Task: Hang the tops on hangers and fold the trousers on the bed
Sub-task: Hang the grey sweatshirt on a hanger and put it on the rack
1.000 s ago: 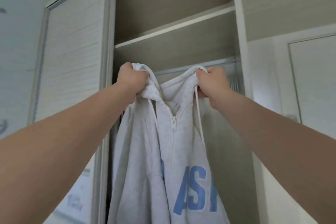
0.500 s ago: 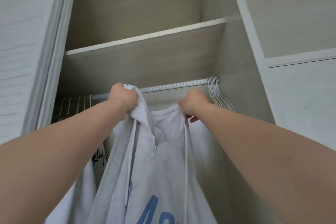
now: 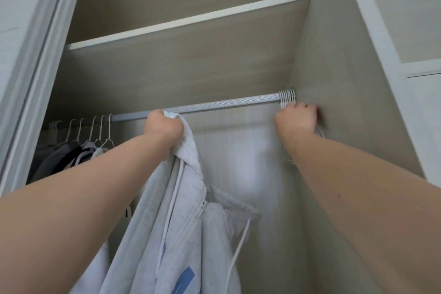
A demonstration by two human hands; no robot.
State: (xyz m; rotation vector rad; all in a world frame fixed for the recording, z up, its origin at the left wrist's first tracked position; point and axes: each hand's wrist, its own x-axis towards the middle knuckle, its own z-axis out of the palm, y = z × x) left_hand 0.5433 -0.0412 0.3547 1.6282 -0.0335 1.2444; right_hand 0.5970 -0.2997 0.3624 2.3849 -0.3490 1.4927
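The step in hand was fetching a hanger for a top. The left hand [image 3: 164, 130] was closed as a fist around the hood edge of the light grey zip-up hoodie with white drawstrings and blue printed letters [image 3: 191, 227], and held it high, just under the ribbed grey metal rod [image 3: 226, 104] of the open wardrobe. The hoodie hung down from this one grip, and the other side of its collar sagged low, free of any hand. It was not on a hanger yet.

The right hand [image 3: 296, 119] was at the far right end of the rod, directly under the tight bundle of empty white wire hangers [image 3: 287, 97] pushed against the wardrobe side wall [image 3: 334, 67]. Its fingers looked curled and thin white wires showed below the wrist, but the hand was blurred, so I cannot tell if it pinched a hanger or only touched the bundle.

At the left end of the rod other white hangers [image 3: 107, 131] carried dark and grey garments [image 3: 59, 157].

In my judgement the next move called for separating only one hanger from the bundle, lifting its hook off the rod and bringing it to the hoodie. The wires sat close together, so two could come at once or tangle. With one hand busy, sliding it into the shoulders could be awkward.
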